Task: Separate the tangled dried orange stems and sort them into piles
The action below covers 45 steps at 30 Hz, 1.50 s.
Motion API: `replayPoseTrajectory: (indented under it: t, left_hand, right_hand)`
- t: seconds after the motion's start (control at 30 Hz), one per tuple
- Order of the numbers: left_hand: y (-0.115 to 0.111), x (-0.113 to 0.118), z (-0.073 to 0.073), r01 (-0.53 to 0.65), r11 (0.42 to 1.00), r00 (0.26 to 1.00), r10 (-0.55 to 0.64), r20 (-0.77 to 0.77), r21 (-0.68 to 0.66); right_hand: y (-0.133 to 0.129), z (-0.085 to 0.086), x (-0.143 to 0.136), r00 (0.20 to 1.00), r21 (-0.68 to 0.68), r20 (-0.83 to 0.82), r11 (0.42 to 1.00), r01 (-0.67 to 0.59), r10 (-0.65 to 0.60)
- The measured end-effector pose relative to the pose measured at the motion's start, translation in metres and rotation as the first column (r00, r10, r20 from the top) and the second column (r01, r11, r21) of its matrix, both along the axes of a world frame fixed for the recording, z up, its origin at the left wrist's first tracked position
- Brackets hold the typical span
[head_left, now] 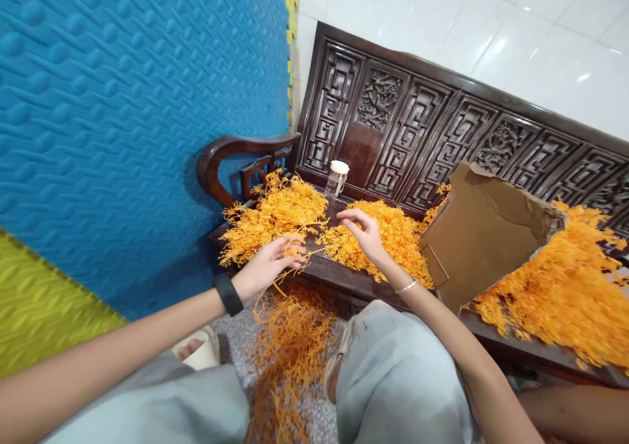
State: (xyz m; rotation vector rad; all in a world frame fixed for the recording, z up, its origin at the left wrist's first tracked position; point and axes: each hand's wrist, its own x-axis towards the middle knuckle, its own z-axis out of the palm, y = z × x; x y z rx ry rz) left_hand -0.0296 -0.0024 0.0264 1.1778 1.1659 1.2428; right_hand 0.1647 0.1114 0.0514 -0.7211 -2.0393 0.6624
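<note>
My left hand (274,260), with a black band at the wrist, is closed around a few thin orange plastic stems (281,277) that trail below and to the right of the fingers. It is at the front edge of the left pile of frilly orange plastic pieces (289,205). Over the left side of the middle orange pile (393,231) hovers my right hand (366,233), wearing a silver bangle. Its fingers reach leftward, loosely apart from the thumb, and I see nothing held. Between my feet, a heap of orange stems (295,346) lies on the speckled floor.
The piles rest on a dark carved wooden bench (361,144). A clear bottle with a white lid (337,177) stands near its backrest. Right of my hand, a cardboard piece (484,234) leans between the piles, beside a larger orange pile (560,293). Another person's arm (574,412) shows lower right.
</note>
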Motion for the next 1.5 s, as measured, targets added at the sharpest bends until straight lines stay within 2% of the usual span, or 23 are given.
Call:
replayPoseTrajectory:
  t: [0.07,0.13,0.2,0.33,0.47,0.57,0.67,0.73,0.87,0.97,1.13,1.33,1.5]
  left_hand:
    - [0.0,0.003,0.001,0.028,1.0,0.999,-0.028,0.032,-0.005]
    - [-0.001,0.006,0.002,0.06,0.998,0.997,-0.06,0.042,0.017]
    - [-0.001,0.009,0.002,0.082,0.996,0.996,-0.083,0.036,0.045]
    - [0.001,0.013,-0.003,0.109,0.992,0.994,-0.109,0.006,0.058]
    - [0.003,0.014,-0.01,0.136,0.988,0.991,-0.136,-0.013,0.071]
    - [0.001,0.015,-0.01,0.172,0.982,0.985,-0.17,-0.027,0.083]
    - [-0.003,0.015,-0.007,0.245,0.969,0.964,-0.245,-0.1,-0.008]
    - [-0.006,0.014,-0.004,0.267,0.961,0.949,-0.274,-0.156,-0.069]
    - [-0.007,0.012,0.001,0.248,0.963,0.934,-0.267,-0.238,-0.109]
    - [-0.007,0.012,0.004,0.254,0.964,0.916,-0.264,-0.303,-0.072]
    - [-0.006,0.012,0.007,0.229,0.973,0.887,-0.221,-0.405,-0.028]
    - [-0.004,0.007,0.005,0.27,0.963,0.832,-0.248,-0.496,-0.029]
    - [-0.005,0.007,0.008,0.247,0.969,0.827,-0.227,-0.514,-0.03]
  right_hand:
    - [-0.023,0.018,-0.008,0.974,-0.115,0.028,0.969,-0.22,0.224]
    - [-0.042,0.03,-0.015,0.875,-0.223,0.129,0.873,-0.433,0.467]
    - [-0.052,0.036,-0.02,0.781,-0.224,0.238,0.815,-0.534,0.577]
    - [-0.056,0.028,-0.027,0.797,-0.093,0.352,0.865,-0.493,0.491]
    - [-0.053,0.014,-0.031,0.822,-0.088,0.402,0.91,-0.404,0.404]
    - [-0.053,0.01,-0.032,0.826,-0.106,0.409,0.919,-0.379,0.388]
    - [-0.053,0.008,-0.03,0.824,-0.159,0.391,0.912,-0.378,0.41]
    - [-0.053,0.006,-0.028,0.83,-0.251,0.335,0.891,-0.378,0.446]
    - [-0.053,0.002,-0.024,0.865,-0.488,0.096,0.781,-0.39,0.492]
    - [-0.05,0.001,-0.021,0.882,-0.58,-0.032,0.71,-0.399,0.47]
    - [-0.044,0.006,-0.011,0.931,-0.629,-0.034,0.717,-0.302,0.363]
    - [-0.049,0.016,-0.001,0.86,-0.579,0.122,0.739,-0.344,0.496]
    - [-0.051,0.017,0.001,0.82,-0.53,0.246,0.78,-0.333,0.517]
